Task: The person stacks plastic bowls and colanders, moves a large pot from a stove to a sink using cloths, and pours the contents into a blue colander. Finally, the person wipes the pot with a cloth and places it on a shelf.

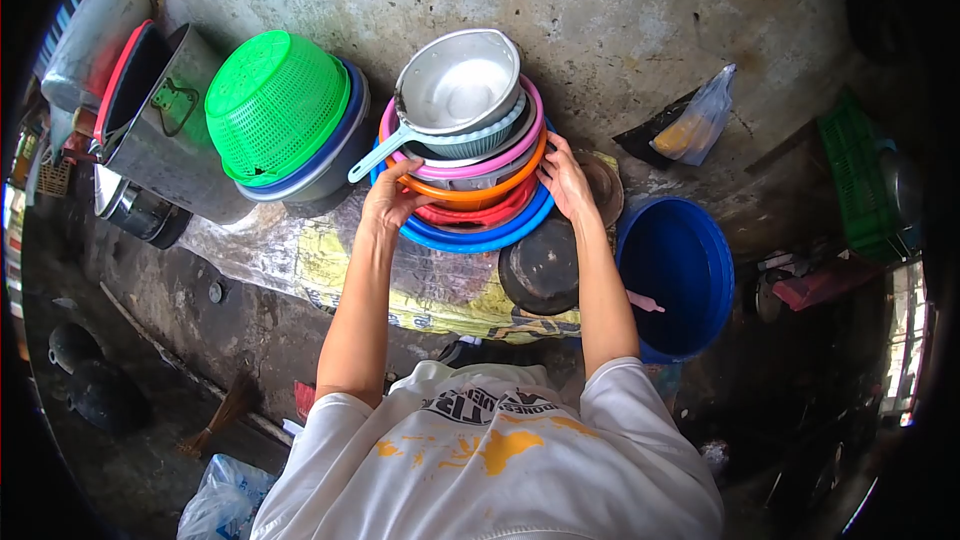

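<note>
The stack (470, 190) lies between the two hands, on the covered ledge (270, 250), beside the wall (600, 20). The left hand (388, 202) is at the left side of the stack and the right hand (566, 180) is at the right side. The hands are apart from each other; each is clamped on the stack at its rims, near the orange basin (470, 194).

Count of visible items in the stack: one metal bowl (460, 80), one light blue strainer (468, 143) with one handle, one pink basin (530, 145), one orange basin, and red and blue basins (480, 240) below. The exact number of lower basins cannot be told, since the rims overlap. Left of the stack: one green colander (275, 110), upturned over a blue-rimmed basin (350, 130). Right of the left forearm: one dark pan (540, 265). Beyond the right forearm: one blue bucket (690, 280), standing upright.

The stack is round and multi-coloured, and widest at the blue rims. The metal bowl is uppermost, open side up, with a dull silver surface and dark marks at its rim. The strainer handle projects to the lower left, past the pink rim, near the left hand.
</note>
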`<action>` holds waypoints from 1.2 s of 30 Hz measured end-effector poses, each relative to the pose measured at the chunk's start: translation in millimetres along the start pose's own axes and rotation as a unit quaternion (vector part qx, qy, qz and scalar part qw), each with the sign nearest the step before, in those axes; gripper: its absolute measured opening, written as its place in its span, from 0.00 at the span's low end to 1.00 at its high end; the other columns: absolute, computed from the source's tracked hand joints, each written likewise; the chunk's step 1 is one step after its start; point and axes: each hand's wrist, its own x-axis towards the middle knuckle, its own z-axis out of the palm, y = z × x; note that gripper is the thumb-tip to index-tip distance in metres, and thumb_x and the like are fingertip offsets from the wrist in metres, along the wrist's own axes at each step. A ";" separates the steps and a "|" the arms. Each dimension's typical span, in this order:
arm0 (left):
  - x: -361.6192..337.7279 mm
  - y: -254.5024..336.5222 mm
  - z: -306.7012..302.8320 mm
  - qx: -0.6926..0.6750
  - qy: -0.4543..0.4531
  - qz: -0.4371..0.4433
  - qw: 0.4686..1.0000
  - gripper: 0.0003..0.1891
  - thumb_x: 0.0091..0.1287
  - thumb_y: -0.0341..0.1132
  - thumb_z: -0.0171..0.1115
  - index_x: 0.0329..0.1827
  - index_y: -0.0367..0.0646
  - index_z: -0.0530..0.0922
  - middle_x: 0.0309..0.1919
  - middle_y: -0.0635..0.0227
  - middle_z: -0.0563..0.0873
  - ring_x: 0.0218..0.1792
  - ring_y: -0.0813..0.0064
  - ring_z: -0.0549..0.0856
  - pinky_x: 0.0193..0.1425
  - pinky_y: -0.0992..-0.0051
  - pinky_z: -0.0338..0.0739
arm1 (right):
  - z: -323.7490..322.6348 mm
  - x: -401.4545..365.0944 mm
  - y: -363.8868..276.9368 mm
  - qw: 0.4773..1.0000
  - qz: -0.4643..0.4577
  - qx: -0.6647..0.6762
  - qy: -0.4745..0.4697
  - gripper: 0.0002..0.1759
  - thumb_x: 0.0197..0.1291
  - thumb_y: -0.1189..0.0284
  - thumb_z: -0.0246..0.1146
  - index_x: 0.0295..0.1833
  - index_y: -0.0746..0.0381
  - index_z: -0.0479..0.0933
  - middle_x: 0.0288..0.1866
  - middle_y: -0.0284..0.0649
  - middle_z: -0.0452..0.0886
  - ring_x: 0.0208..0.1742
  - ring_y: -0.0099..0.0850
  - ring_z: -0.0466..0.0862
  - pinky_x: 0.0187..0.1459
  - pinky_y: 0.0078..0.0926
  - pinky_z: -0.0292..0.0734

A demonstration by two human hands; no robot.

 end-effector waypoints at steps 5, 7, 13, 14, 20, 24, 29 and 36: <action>-30.2 20.3 14.9 0.005 -0.047 0.062 0.997 0.14 0.55 0.26 0.63 0.45 0.39 0.73 0.43 0.62 0.77 0.45 0.63 0.80 0.46 0.52 0.81 | -16.3 34.5 7.3 0.939 -0.100 -0.316 0.087 0.20 0.60 0.71 0.47 0.58 0.60 0.70 0.54 0.41 0.76 0.57 0.36 0.74 0.58 0.28 0.65; -60.1 35.9 31.6 0.017 -0.047 0.085 0.995 0.13 0.56 0.26 0.63 0.43 0.40 0.73 0.40 0.64 0.78 0.44 0.64 0.81 0.45 0.53 0.82 | -9.6 50.4 -1.8 0.847 -0.104 -0.518 0.056 0.20 0.62 0.65 0.47 0.54 0.63 0.72 0.52 0.47 0.77 0.55 0.43 0.76 0.56 0.37 0.67; -148.5 60.0 19.6 0.046 -0.021 0.126 0.991 0.15 0.59 0.29 0.60 0.49 0.38 0.71 0.45 0.62 0.78 0.48 0.66 0.80 0.55 0.54 0.76 | 6.2 89.6 35.3 0.716 -0.158 -0.671 0.109 0.19 0.57 0.65 0.54 0.47 0.69 0.75 0.48 0.57 0.76 0.51 0.51 0.77 0.50 0.42 0.73; -166.2 60.4 12.2 0.050 -0.019 0.126 0.991 0.17 0.59 0.30 0.60 0.52 0.37 0.70 0.47 0.61 0.78 0.49 0.67 0.79 0.57 0.56 0.75 | 8.1 97.4 40.4 0.694 -0.127 -0.698 0.121 0.18 0.56 0.67 0.56 0.46 0.69 0.75 0.48 0.56 0.76 0.50 0.50 0.77 0.49 0.40 0.75; -261.3 45.4 -37.8 -0.002 0.119 0.146 0.982 0.17 0.58 0.25 0.56 0.52 0.38 0.70 0.47 0.62 0.79 0.49 0.66 0.80 0.54 0.56 0.77 | 37.3 119.1 53.3 0.526 0.036 -0.825 0.204 0.16 0.59 0.70 0.51 0.47 0.67 0.77 0.55 0.52 0.72 0.56 0.42 0.75 0.53 0.34 0.73; -300.7 31.9 -67.3 -0.039 0.164 0.181 0.969 0.21 0.56 0.24 0.58 0.55 0.41 0.68 0.49 0.62 0.77 0.51 0.64 0.79 0.57 0.57 0.74 | 55.1 110.0 48.5 0.496 0.106 -0.845 0.169 0.16 0.59 0.69 0.53 0.49 0.64 0.77 0.56 0.44 0.73 0.58 0.39 0.69 0.57 0.29 0.66; -322.1 30.9 -95.5 -0.055 0.217 0.224 0.949 0.18 0.56 0.23 0.57 0.51 0.35 0.72 0.46 0.61 0.80 0.50 0.66 0.79 0.57 0.60 0.74 | 45.9 121.6 52.6 0.472 0.063 -0.859 0.186 0.16 0.61 0.68 0.51 0.50 0.62 0.77 0.55 0.40 0.74 0.56 0.35 0.69 0.54 0.28 0.65; -335.1 36.8 -103.3 -0.014 0.258 0.227 0.939 0.18 0.54 0.25 0.60 0.50 0.36 0.72 0.43 0.62 0.80 0.45 0.68 0.81 0.50 0.64 0.78 | 50.8 121.5 -9.1 0.646 0.138 -0.741 0.123 0.21 0.54 0.68 0.59 0.54 0.64 0.74 0.56 0.50 0.75 0.59 0.42 0.74 0.58 0.37 0.69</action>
